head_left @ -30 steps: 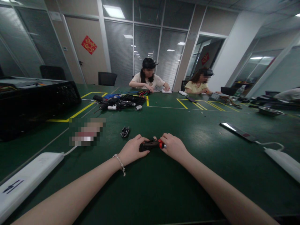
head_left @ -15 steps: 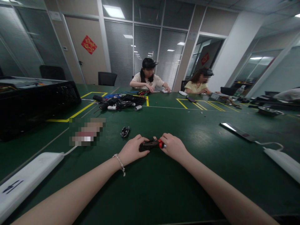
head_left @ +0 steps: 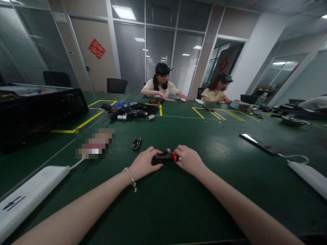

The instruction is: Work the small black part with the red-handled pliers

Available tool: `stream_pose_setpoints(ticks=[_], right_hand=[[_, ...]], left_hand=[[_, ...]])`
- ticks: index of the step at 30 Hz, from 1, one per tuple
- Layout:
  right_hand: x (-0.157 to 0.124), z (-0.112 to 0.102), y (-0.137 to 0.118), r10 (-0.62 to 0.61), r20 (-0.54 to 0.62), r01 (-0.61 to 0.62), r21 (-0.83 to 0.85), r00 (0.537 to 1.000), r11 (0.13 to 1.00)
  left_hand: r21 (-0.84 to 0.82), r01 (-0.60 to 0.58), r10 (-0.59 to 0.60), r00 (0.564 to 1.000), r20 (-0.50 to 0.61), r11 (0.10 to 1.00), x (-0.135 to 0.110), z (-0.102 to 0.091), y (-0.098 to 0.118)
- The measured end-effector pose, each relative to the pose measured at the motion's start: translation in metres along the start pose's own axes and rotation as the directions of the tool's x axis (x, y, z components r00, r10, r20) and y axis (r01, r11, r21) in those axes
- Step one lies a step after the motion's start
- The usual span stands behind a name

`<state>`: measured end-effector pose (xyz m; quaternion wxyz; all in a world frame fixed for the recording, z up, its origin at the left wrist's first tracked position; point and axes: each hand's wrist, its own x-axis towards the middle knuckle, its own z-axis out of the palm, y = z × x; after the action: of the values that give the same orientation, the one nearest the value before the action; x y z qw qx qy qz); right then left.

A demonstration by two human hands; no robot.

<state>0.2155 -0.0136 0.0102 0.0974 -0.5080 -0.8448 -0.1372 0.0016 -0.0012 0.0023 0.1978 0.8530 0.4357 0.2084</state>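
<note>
The left hand [head_left: 146, 161] is closed on the black end of a black-and-red device [head_left: 164, 158], thumb and fingers on either side, while the right hand [head_left: 189, 160] pinches the red end; gripping both ends probably keeps so short a piece from turning. It sits between the two hands, in front of the wearer and low over the green surface [head_left: 163, 207], though whether it touches is hard to tell. The body looks dark, elongated and slightly uneven, with red at the right and a pale, shiny bit beside the right fingers; its finer details are too small to read. Just beyond the left hand lies a small black part [head_left: 136, 143], apparently set within easy reach. Farther out are a heap of cables [head_left: 133, 110] and, toward the left edge, a black computer case [head_left: 43, 119], both leaving the near middle free for handling.
</note>
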Motion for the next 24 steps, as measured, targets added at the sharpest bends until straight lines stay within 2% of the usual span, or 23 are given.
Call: stream_pose_setpoints(ticks=[24], right_hand=[[0.0009,-0.0022,-0.0015,0.001,0.018,-0.001,-0.005,1.000,1.000]], left_hand=[[0.005,-0.013,0.013,1.000,-0.006,1.000,0.0002,0.0031,-0.0036]])
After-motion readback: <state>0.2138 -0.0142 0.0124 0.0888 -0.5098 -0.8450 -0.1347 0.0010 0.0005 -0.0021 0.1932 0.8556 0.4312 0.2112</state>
